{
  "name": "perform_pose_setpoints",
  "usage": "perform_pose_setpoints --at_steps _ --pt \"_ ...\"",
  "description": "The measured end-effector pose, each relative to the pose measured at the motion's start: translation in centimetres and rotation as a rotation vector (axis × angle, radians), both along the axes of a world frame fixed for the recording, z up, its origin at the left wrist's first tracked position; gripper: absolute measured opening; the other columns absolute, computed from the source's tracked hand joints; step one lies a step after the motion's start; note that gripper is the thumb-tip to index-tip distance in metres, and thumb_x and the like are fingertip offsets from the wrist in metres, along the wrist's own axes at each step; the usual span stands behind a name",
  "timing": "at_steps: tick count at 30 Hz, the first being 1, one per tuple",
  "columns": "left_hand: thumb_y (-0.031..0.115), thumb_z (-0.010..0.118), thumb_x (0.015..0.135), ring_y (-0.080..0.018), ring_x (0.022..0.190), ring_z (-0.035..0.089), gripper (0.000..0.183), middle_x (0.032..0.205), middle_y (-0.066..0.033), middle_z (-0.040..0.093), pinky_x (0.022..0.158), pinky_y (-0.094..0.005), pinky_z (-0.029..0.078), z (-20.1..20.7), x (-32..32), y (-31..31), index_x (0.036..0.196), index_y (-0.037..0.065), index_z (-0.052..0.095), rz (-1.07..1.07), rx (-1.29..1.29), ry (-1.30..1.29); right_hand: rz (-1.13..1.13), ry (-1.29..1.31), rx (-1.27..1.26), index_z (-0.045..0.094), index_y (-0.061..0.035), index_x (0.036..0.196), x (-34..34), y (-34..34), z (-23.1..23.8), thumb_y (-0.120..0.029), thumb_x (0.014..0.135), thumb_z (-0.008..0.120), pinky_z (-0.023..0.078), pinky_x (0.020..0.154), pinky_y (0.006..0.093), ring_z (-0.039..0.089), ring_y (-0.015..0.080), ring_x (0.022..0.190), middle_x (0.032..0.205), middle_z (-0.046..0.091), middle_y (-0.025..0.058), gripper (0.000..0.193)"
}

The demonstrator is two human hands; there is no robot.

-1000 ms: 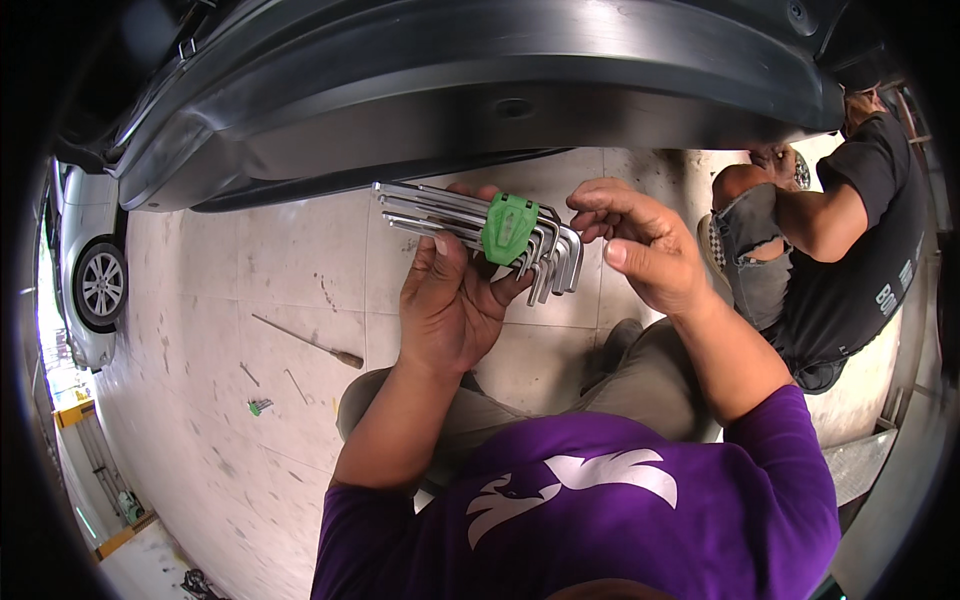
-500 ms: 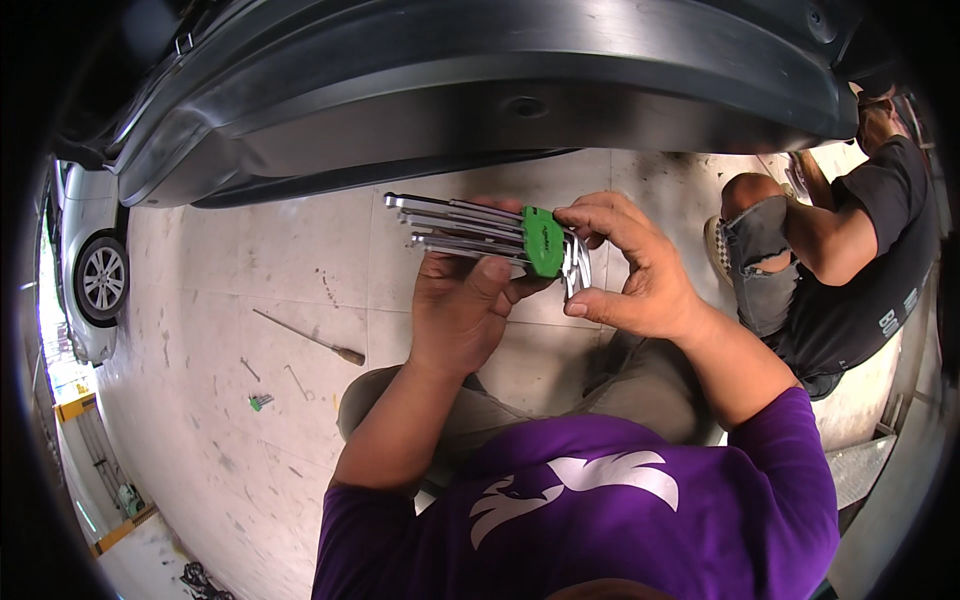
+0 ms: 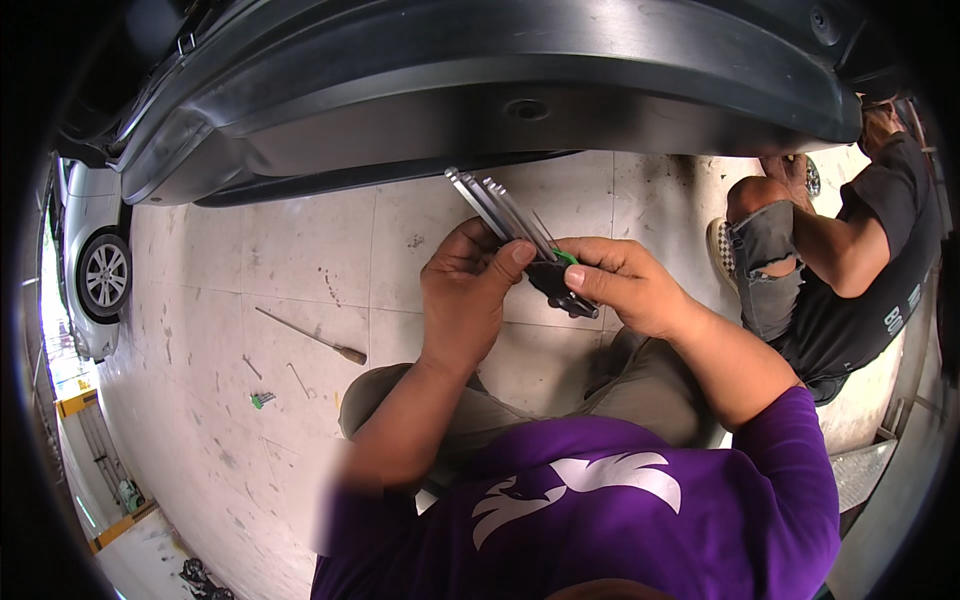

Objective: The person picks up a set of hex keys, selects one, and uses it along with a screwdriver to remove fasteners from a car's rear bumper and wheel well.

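A hex key set (image 3: 492,210) is held up in front of me, its long silver shafts slanting toward the upper left. Its holder is dark on the side facing me, with a strip of green at the right edge. My left hand (image 3: 464,292) is closed around the lower part of the shafts, thumb on top. The fingers of my right hand (image 3: 632,284) pinch the holder from the right, with the thumb in front. My fingers partly cover the holder and the short bent ends of the keys.
A dark car bumper (image 3: 510,125) spans the space above my hands. On the floor at left lie a long screwdriver (image 3: 318,338), an L-shaped key (image 3: 299,380) and a small green-holder key set (image 3: 262,400). A co-worker (image 3: 850,250) crouches at right. A silver car (image 3: 92,205) stands far left.
The hex key set has turned from nearly level to steeply tilted, and its holder now shows a dark side instead of the green face. My right hand has moved slightly lower.
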State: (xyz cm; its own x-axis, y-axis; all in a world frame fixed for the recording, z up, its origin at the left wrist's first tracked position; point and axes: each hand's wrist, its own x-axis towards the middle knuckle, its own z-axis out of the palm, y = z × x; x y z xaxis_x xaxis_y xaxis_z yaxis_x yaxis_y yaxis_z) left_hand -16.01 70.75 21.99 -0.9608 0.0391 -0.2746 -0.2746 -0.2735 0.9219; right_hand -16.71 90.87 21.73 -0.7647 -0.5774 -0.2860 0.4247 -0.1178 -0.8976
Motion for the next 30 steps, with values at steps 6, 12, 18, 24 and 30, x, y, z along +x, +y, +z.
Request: perform_pose_setpoints --at_steps 6,12,18,24,30 --pt "0.007 0.073 0.088 -0.0119 0.084 0.065 0.023 0.092 -0.0085 0.070 0.080 -0.0256 0.053 0.1 -0.1 -0.1 0.106 -0.002 0.063 0.031 -0.005 0.091 0.087 -0.198 -0.145 0.057 0.0055 0.127 -0.8 0.3 -0.2 -0.030 0.100 0.051 0.051 0.073 0.0308 0.065 0.0185 0.092 0.103 0.068 0.0106 0.045" --pt "0.006 0.070 0.089 -0.0115 0.084 0.065 0.019 0.094 -0.0089 0.071 0.079 -0.0242 0.053 0.5 -0.4 -0.4 0.105 -0.005 0.065 0.059 -0.083 0.076 0.040 -0.417 -0.323 0.055 0.0051 0.130 -0.7 -0.2 -1.9 -0.031 0.099 0.054 0.052 0.079 0.0341 0.064 0.0219 0.103 0.113 0.066 0.0117 0.048" --pt "0.006 0.069 0.091 -0.0125 0.085 0.066 0.016 0.092 -0.0091 0.071 0.080 -0.0254 0.054 -0.4 -0.2 -1.1 0.102 -0.005 0.065 0.064 -0.033 0.085 0.042 -0.487 -0.447 0.053 0.0043 0.132 -1.1 -0.9 -2.3 -0.026 0.093 0.067 0.049 0.087 0.0308 0.061 0.0158 0.102 0.114 0.066 0.0084 0.052" --pt "0.007 0.068 0.091 -0.0145 0.083 0.066 0.017 0.094 -0.0104 0.070 0.081 -0.0273 0.054 -1.2 -0.4 -1.8 0.103 -0.004 0.063 0.034 0.117 -0.022 0.069 -0.433 -0.467 0.053 0.0043 0.134 -1.4 -1.0 -3.4 -0.023 0.091 0.070 0.048 0.085 0.0258 0.062 0.0118 0.097 0.109 0.067 0.0061 0.054" --pt "0.011 0.071 0.090 -0.0122 0.087 0.063 0.026 0.098 -0.0078 0.067 0.082 -0.0263 0.051 -1.2 -0.6 -0.5 0.109 -0.004 0.062 0.056 0.079 0.007 -0.057 0.013 0.035 0.057 0.0046 0.130 -1.0 -1.8 -2.3 -0.015 0.091 0.069 0.050 0.074 0.0223 0.060 0.0065 0.085 0.096 0.069 0.0069 0.045"
